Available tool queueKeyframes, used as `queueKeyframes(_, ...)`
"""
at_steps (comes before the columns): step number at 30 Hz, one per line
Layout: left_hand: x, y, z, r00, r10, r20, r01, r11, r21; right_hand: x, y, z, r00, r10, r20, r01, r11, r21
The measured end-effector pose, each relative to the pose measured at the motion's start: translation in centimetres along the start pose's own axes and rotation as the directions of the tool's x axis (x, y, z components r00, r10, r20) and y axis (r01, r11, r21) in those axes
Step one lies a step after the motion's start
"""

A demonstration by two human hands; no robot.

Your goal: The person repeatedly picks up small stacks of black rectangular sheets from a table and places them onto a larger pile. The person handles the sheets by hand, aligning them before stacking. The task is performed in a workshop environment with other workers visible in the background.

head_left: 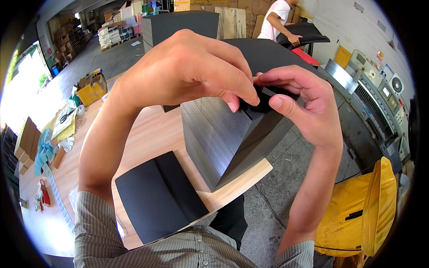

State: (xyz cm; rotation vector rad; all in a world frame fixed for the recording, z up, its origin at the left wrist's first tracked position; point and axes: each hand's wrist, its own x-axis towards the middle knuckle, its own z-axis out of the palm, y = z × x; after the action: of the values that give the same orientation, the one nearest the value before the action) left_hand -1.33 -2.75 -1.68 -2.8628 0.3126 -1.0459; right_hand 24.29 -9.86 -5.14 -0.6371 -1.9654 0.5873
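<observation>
A tall stack of black card folders (214,138) stands on the table in front of me, its layered edges facing me. Over its top near corner, my left hand (201,67) is bent down, with index finger and thumb pinched at the edge of a black card folder (263,99). My right hand (308,98) curls round the same piece from the right, thumb on the near side and fingers on the far side. The fingers partly cover this folder. Below the stack, another black folder (156,196) with a crease lies flat on the table.
The wooden table (138,147) ends at a rounded corner on the right. Another black stack (178,27) stands behind. Tape, scissors (66,117) and a yellow box (91,87) lie left. A yellow bag (357,219) is right; beyond, a co-worker (275,22) holds black sheets near a machine.
</observation>
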Motion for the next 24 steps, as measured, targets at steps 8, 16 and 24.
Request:
queueKeyframes(8, 0.15, 0.07, -0.15, 1.0, 0.003, 0.007, -0.003, 1.0, 0.0, -0.07, 0.0, 0.08, 1.0, 0.001, -0.008, -0.001, 1.0, 0.007)
queueKeyframes(16, 0.08, 0.01, -0.15, 1.0, 0.002, 0.011, -0.002, 1.0, -0.02, -0.05, 0.07, 0.01, 1.0, -0.003, -0.006, 0.003, 1.0, -0.003)
queueKeyframes(24, 0.22, 0.26, -0.27, 0.999, -0.038, 0.017, 0.038, 0.998, -0.046, -0.03, 0.14, -0.03, 1.0, -0.014, -0.006, 0.014, 1.0, 0.015)
